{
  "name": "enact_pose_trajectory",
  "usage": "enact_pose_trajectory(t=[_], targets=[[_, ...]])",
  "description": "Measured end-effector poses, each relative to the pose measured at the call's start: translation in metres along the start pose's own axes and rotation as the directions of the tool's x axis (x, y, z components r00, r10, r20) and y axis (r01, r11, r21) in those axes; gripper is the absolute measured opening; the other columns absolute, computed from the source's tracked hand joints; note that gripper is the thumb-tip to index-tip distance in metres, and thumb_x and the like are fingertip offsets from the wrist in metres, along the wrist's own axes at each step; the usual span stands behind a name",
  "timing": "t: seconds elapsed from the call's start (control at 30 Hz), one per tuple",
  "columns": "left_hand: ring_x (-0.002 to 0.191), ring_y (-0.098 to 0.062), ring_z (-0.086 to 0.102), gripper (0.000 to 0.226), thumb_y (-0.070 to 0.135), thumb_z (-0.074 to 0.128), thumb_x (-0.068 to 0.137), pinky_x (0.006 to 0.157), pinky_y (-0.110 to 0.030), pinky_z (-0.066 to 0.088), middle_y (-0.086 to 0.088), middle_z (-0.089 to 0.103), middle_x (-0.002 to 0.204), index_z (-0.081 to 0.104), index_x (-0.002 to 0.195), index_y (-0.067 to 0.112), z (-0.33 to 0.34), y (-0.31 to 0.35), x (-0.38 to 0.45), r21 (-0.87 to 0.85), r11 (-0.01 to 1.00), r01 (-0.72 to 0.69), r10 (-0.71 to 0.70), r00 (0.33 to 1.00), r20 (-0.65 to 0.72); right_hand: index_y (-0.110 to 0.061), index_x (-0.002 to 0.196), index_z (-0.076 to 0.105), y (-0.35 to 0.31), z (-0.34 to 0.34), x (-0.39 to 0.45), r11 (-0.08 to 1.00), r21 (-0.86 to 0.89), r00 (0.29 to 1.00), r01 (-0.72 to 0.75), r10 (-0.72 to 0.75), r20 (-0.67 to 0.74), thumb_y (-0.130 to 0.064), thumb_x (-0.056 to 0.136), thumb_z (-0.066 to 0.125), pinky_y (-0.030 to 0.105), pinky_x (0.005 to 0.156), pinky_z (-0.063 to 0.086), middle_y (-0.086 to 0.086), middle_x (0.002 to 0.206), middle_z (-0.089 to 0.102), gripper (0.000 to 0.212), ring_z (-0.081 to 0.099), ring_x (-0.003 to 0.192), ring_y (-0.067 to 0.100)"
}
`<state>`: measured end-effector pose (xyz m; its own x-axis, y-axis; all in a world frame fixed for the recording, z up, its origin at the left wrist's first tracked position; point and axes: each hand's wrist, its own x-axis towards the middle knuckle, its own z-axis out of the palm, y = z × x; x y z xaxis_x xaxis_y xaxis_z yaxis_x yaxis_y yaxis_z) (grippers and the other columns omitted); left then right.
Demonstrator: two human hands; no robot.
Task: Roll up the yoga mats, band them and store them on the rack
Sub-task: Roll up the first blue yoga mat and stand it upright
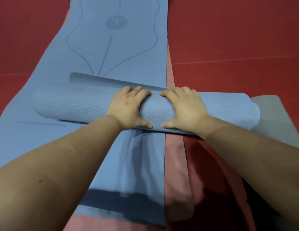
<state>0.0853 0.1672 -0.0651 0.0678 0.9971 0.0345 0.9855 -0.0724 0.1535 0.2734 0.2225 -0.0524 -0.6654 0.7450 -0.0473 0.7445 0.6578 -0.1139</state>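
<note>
A rolled blue yoga mat (70, 106) lies crosswise in the middle of the head view, on top of a flat blue mat (115, 47) printed with a line pattern. My left hand (128, 108) and my right hand (185, 109) both grip the roll near its middle, fingers curled over the far side and thumbs on the near side. The roll's right end (250, 112) sticks out past the flat mat's edge. A loose flap of the roll (88, 80) shows behind my left hand.
A pink mat (177, 172) lies under the blue one, showing along its right edge and at the bottom. A grey mat (275, 117) sits at the right, under the roll's end. Red floor (237, 39) surrounds everything.
</note>
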Motion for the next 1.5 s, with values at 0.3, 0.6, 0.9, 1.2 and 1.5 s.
enact_pose_trajectory(t=[0.3, 0.6, 0.9, 1.2, 1.5], targets=[[0.110, -0.022, 0.041, 0.094, 0.057, 0.079, 0.056, 0.095, -0.032, 0.032, 0.004, 0.046, 0.131, 0.041, 0.135, 0.023, 0.001, 0.019, -0.041, 0.019, 1.000, 0.004, -0.005, 1.000, 0.016, -0.020, 0.135, 0.035, -0.020, 0.003, -0.031, 0.999, -0.039, 1.000, 0.026, -0.025, 0.015, -0.048, 0.064, 0.078, 0.032, 0.096, 0.031, 0.000, 0.128, 0.044, 0.088, 0.039, 0.117, 0.022], [0.136, -0.023, 0.021, 0.120, 0.055, 0.080, 0.058, 0.114, -0.032, 0.013, 0.001, 0.021, 0.153, 0.009, 0.149, 0.023, -0.006, 0.011, -0.010, 0.145, 0.988, -0.046, 0.001, 0.955, 0.297, -0.017, 0.145, 0.025, -0.008, 0.002, -0.017, 1.000, 0.011, 0.989, 0.011, -0.012, 0.147, -0.056, 0.064, 0.077, 0.033, 0.110, 0.023, 0.003, 0.144, 0.037, 0.103, 0.035, 0.131, 0.023], [0.126, -0.021, 0.039, 0.107, 0.057, 0.079, 0.051, 0.107, -0.032, 0.026, -0.001, 0.042, 0.136, 0.030, 0.139, 0.021, 0.004, 0.001, -0.001, 0.088, 0.990, -0.107, 0.086, 0.974, 0.212, -0.020, 0.132, 0.038, -0.001, 0.003, -0.007, 0.997, 0.073, 0.993, 0.009, -0.018, 0.118, -0.053, 0.057, 0.079, 0.033, 0.096, 0.031, 0.001, 0.125, 0.054, 0.092, 0.048, 0.112, 0.023], [0.114, -0.021, 0.047, 0.099, 0.067, 0.070, 0.054, 0.097, -0.033, 0.032, 0.002, 0.049, 0.125, 0.034, 0.135, 0.022, -0.001, 0.020, -0.048, 0.132, 0.986, -0.106, 0.084, 0.984, 0.160, -0.023, 0.131, 0.040, -0.012, -0.001, -0.044, 0.987, 0.146, 0.992, 0.059, -0.074, 0.101, -0.049, 0.057, 0.080, 0.027, 0.089, 0.032, -0.002, 0.123, 0.052, 0.088, 0.043, 0.112, 0.019], [0.129, -0.022, 0.037, 0.104, 0.063, 0.070, 0.062, 0.104, -0.034, 0.023, -0.003, 0.039, 0.143, 0.026, 0.146, 0.021, 0.000, 0.064, -0.164, 0.067, 0.997, -0.045, 0.028, 0.973, 0.228, -0.027, 0.133, 0.039, -0.042, 0.006, -0.135, 0.967, 0.239, 0.957, 0.094, -0.154, 0.247, -0.050, 0.056, 0.082, 0.025, 0.100, 0.030, -0.006, 0.131, 0.048, 0.090, 0.039, 0.121, 0.015]])
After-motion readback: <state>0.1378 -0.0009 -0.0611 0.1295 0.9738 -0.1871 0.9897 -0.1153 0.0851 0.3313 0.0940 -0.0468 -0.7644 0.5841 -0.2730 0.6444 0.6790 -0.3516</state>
